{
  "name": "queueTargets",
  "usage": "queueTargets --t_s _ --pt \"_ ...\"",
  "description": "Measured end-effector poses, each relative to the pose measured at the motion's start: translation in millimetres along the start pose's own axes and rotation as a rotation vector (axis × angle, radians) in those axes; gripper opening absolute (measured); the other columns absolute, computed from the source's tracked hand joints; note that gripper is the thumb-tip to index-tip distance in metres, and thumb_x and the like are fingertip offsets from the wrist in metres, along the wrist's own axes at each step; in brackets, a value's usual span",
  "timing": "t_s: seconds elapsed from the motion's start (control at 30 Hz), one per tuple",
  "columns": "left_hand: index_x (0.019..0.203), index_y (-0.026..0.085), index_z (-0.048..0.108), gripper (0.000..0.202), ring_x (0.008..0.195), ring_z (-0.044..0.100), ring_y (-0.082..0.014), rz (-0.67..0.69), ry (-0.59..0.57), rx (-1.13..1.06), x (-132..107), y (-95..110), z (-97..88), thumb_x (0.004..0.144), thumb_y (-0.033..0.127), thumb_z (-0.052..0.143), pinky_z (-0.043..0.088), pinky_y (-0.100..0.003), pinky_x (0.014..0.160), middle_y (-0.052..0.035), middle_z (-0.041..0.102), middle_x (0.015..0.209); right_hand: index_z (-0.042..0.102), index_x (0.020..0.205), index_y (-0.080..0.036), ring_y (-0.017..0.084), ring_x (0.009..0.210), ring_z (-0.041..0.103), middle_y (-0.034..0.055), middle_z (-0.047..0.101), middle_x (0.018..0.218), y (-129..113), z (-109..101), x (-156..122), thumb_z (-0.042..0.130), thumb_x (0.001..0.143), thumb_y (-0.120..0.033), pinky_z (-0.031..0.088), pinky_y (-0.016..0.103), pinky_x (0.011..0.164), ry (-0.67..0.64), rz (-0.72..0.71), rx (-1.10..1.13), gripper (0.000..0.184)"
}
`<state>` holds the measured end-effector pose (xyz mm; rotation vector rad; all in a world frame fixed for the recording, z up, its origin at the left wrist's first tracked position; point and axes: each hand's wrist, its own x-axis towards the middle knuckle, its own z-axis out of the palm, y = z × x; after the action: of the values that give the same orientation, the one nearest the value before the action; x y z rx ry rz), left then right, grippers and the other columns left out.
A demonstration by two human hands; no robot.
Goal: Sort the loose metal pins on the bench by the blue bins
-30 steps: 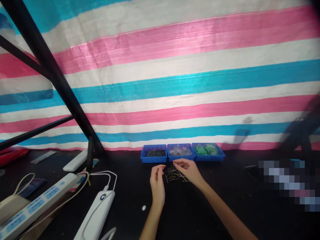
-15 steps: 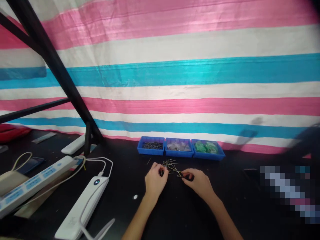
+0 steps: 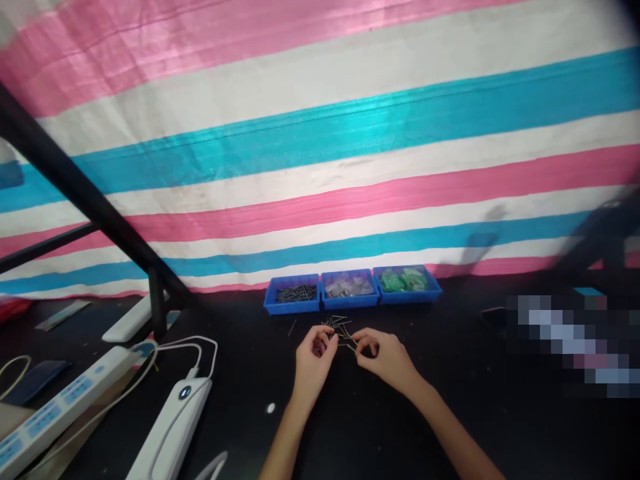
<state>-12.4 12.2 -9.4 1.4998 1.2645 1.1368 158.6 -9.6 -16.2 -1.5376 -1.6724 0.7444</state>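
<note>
The bare left hand (image 3: 314, 357) is curled; I can't tell if it pinches anything. A messy heap of thin metal pins (image 3: 339, 323) lies just past the fingertips. The bare right hand (image 3: 384, 355), its pinch unclear too, has come closer, so both hands are at the heap.

The left hand (image 3: 314, 357) hides some thin metal sticks (image 3: 340, 323), and the bottom edge cuts off the white power bank (image 3: 181, 421).

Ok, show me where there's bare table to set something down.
Bare black tabletop lies between the forearms, and right of the right hand, short of the dark flat object. Crowded: loose thin metal pins before the blue plastic trays; left, the white plastic power strip.
</note>
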Motion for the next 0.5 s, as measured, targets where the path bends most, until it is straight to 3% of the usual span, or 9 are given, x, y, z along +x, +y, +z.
queueTargets --t_s 0.23,0.5 --pt "0.091 0.015 0.065 0.033 0.055 0.042 -0.0076 -0.108 -0.184 -0.146 -5.3 9.4 6.8 0.069 0.041 0.066 0.035 -0.02 0.052 0.003 0.048 0.063 0.062 0.097 -0.016 0.006 0.047 0.04 -0.0005 0.064 0.064 -12.3 -3.2 1.5 0.065 0.066 -0.029 0.031 0.02 0.045 -0.047 0.036 0.468 0.034" --pt "0.078 0.014 0.064 0.033 0.048 0.036 -0.0064 -0.193 -0.153 -0.196 -10.1 18.6 10.1 0.068 0.046 0.065 0.029 -0.019 0.047 0.0049 0.044 0.052 0.059 0.104 -0.018 0.009 0.055 0.053 -0.0015 0.064 0.066 -15.1 0.1 -0.1 0.07 0.066 -0.033 0.038 0.021 0.053 -0.121 0.097 0.728 0.043"
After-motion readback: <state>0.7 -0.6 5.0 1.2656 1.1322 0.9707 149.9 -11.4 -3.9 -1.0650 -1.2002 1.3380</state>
